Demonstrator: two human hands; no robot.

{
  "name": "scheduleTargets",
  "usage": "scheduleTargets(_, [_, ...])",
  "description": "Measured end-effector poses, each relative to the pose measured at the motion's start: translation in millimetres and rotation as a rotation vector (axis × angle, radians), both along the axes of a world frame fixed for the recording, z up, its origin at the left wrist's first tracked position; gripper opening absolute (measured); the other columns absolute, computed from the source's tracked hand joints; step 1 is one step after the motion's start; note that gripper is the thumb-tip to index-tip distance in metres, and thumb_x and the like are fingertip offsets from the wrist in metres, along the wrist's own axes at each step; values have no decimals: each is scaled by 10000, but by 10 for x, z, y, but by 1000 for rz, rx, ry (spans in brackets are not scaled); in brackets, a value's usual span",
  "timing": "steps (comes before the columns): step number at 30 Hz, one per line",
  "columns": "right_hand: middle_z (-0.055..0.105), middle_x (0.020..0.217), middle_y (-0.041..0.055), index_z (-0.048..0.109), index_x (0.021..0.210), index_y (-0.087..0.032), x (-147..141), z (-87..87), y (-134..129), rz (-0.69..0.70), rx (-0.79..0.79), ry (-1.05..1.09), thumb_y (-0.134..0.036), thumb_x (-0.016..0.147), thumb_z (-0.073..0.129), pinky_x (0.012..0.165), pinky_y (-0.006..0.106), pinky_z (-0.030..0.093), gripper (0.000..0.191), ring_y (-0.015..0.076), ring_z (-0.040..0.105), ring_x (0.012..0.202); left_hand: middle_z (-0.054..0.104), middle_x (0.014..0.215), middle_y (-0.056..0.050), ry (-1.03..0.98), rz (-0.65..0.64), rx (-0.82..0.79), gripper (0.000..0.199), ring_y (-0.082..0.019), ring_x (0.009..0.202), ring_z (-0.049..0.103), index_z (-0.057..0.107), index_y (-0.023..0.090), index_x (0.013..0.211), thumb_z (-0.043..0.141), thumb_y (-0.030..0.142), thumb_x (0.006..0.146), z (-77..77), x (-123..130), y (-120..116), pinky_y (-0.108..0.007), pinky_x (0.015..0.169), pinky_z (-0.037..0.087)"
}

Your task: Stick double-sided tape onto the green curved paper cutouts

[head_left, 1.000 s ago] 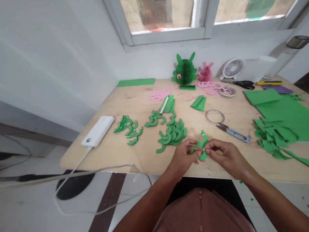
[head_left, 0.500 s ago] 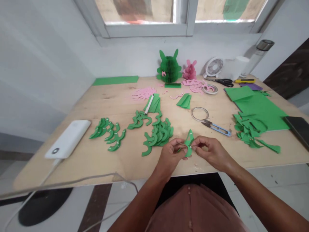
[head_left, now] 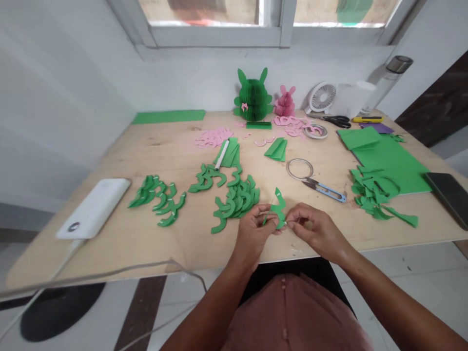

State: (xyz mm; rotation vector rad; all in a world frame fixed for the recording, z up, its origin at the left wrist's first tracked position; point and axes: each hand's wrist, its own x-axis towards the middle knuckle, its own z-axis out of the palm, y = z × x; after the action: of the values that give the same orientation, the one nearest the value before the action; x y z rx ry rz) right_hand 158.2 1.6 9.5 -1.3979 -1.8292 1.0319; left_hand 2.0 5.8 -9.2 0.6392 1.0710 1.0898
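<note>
The left hand (head_left: 252,235) grasps the wavy green paper piece (head_left: 279,210) between thumb and fingers. The piece lies between the hands, above the table's near edge, its long axis pointing away from the body. The right hand (head_left: 312,226) has its thumb and forefinger drawn together at the piece's lower right edge, beside a small white spot; whether they grip it cannot be told. Farther left, a white power bank (head_left: 93,207) bears a round dark mark; no brand or writing is legible.
</note>
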Motion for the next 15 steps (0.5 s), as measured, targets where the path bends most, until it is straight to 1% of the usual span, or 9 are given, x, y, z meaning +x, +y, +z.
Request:
scheduleTargets(5, [617,924,47,590,747,-200,-19,-15,15,45,97,-19,-150,793,538,836,333,431,86,175,566,920,632,660,19,21,21,1,387,-105,596,599,574,124,938,726,178,586,-12,19,-11,-229,574,515])
scheduleTargets(10, [629,952,52,596,777,-202,-26,-28,15,81,127,-126,-124,791,524,834,345,443,108,183,564,932,632,660,20,39,25,11,392,-93,598,577,599,124,947,730,190,584,-15,33,-18,-218,579,512])
scheduleTargets(15, [635,946,60,593,786,-198,-37,-1,4,78,193,-252,-135,811,515,832,360,446,102,199,552,924,635,669,17,48,-13,27,365,-97,617,590,627,132,938,722,188,589,-8,29,-20,-212,592,510])
